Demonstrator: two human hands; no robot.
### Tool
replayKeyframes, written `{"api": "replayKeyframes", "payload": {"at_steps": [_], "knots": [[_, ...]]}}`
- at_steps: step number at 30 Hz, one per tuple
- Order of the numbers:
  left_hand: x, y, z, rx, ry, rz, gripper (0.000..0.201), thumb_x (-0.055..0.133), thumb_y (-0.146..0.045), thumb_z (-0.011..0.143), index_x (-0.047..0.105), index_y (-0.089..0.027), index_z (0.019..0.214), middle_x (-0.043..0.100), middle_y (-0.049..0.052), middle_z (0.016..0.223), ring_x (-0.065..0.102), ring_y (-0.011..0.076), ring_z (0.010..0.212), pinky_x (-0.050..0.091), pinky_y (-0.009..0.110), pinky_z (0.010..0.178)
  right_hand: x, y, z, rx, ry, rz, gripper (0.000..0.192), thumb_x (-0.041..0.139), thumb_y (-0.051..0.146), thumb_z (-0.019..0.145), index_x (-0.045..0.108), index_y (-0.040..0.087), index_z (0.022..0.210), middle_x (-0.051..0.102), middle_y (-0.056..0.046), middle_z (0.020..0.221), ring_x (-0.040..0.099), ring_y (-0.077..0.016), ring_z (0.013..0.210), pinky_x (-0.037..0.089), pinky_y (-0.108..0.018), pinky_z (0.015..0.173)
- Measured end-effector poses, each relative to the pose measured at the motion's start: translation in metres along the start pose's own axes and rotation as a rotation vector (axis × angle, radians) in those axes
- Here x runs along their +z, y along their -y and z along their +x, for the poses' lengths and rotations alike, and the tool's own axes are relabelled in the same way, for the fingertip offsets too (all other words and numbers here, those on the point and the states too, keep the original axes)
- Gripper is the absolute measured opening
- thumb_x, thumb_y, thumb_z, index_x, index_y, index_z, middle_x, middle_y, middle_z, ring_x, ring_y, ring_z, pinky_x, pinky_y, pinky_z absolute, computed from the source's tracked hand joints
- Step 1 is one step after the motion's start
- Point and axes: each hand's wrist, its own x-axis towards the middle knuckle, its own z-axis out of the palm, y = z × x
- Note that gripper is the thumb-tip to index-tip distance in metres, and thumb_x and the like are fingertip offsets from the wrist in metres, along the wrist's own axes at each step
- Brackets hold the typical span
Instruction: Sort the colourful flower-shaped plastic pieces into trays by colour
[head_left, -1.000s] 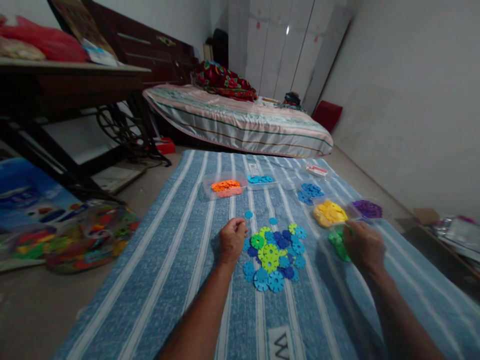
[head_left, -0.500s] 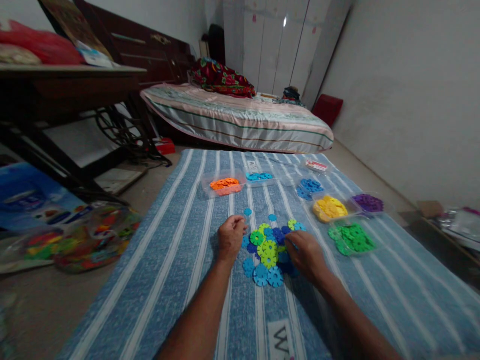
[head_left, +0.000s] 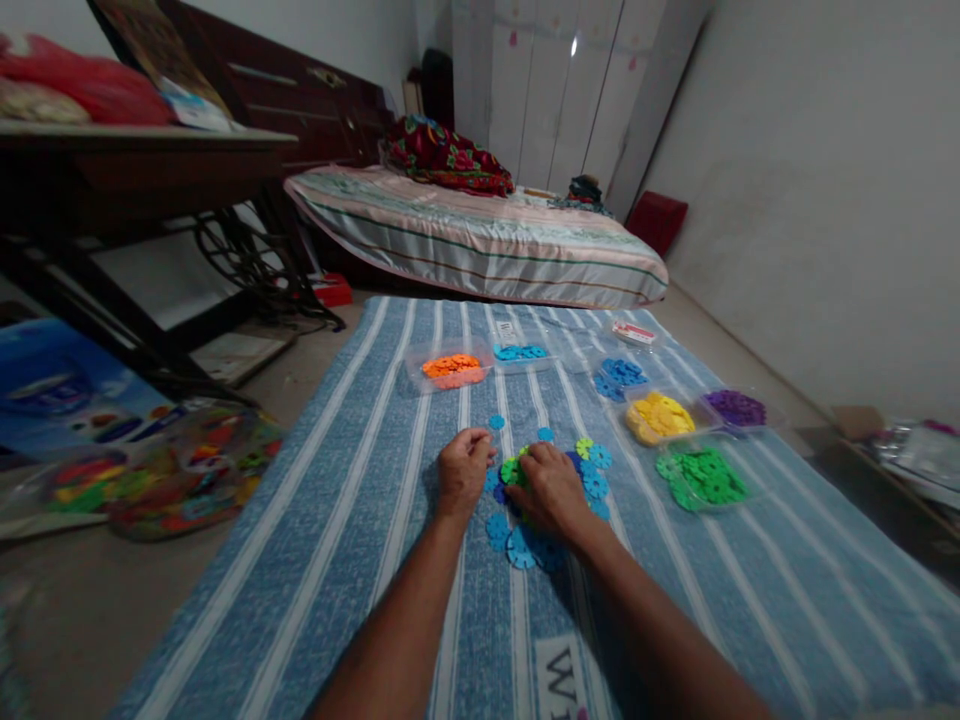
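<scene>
Several notched plastic discs in blue, lime green and dark blue lie in a loose pile on the striped cloth in front of me. My left hand (head_left: 463, 472) rests at the pile's left edge, fingers curled in a pinch; whatever is between them is hidden. Over the middle of the pile is my right hand (head_left: 553, 488), its thumb and fingers apart and touching the discs below. A green disc (head_left: 512, 471) shows between the hands. Light blue discs (head_left: 520, 547) lie at the near side, and another blue disc (head_left: 496, 423) lies alone beyond my left hand.
Clear plastic trays hold orange discs (head_left: 453, 368), light blue discs (head_left: 521, 352), blue discs (head_left: 622, 373), yellow discs (head_left: 660, 415), purple discs (head_left: 736, 407) and green discs (head_left: 705, 477). A bed (head_left: 480, 240) stands beyond the cloth (head_left: 337, 480). Bagged colourful pieces (head_left: 195, 470) lie left.
My right hand has moved left, from the pile's right edge onto its middle, and now covers several lime green discs. The left hand stays in about the same place.
</scene>
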Motion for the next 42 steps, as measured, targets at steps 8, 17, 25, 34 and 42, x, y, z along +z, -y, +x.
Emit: {"api": "replayKeyframes", "payload": {"at_steps": [8,17,25,34,42], "knots": [[0.0,-0.002,-0.001,0.005,-0.001,0.022,0.011,0.06,-0.027,0.071,0.066,-0.02,0.077,0.068,-0.002,0.062,0.068,0.0149,0.06,0.05,0.021,0.053,0.009,0.004,0.0,-0.037,-0.115,-0.013,0.017,0.062,0.033,0.09,0.067,0.017,0.091,0.065,-0.009,0.1,0.054,-0.0249,0.102,0.041,-0.036,0.085],[-0.001,-0.002,0.001,0.028,0.005,0.023,0.014,0.061,-0.031,0.069,0.067,-0.02,0.076,0.068,-0.001,0.061,0.068,0.016,0.06,0.051,0.023,0.053,0.006,-0.027,-0.008,-0.167,-0.549,0.142,0.024,0.048,0.019,0.095,0.063,0.02,0.075,0.066,-0.005,0.082,0.056,-0.0176,0.081,0.04,-0.031,0.079],[0.0,-0.003,0.002,0.025,0.014,0.026,0.017,0.06,-0.032,0.067,0.065,-0.019,0.075,0.066,-0.002,0.06,0.066,0.0155,0.058,0.051,0.023,0.053,-0.059,-0.122,-0.063,0.186,-0.776,-0.214,0.023,0.053,0.025,0.093,0.065,0.018,0.075,0.068,-0.007,0.077,0.057,-0.0199,0.075,0.04,-0.033,0.076],[0.001,-0.004,-0.001,0.041,0.009,0.029,0.018,0.06,-0.033,0.068,0.066,-0.018,0.076,0.066,-0.002,0.06,0.067,0.015,0.059,0.051,0.022,0.053,-0.037,-0.091,-0.08,0.094,-0.574,0.037,0.019,0.051,0.027,0.093,0.067,0.02,0.086,0.069,-0.008,0.085,0.061,-0.0208,0.081,0.045,-0.034,0.079],[0.0,-0.004,-0.001,0.054,-0.001,0.022,0.018,0.061,-0.033,0.067,0.066,-0.017,0.075,0.066,-0.001,0.059,0.066,0.0148,0.057,0.052,0.022,0.052,0.002,-0.042,-0.077,0.01,-0.269,0.194,0.013,0.055,0.025,0.09,0.067,0.021,0.089,0.066,-0.007,0.091,0.058,-0.0207,0.087,0.045,-0.034,0.079]]}}
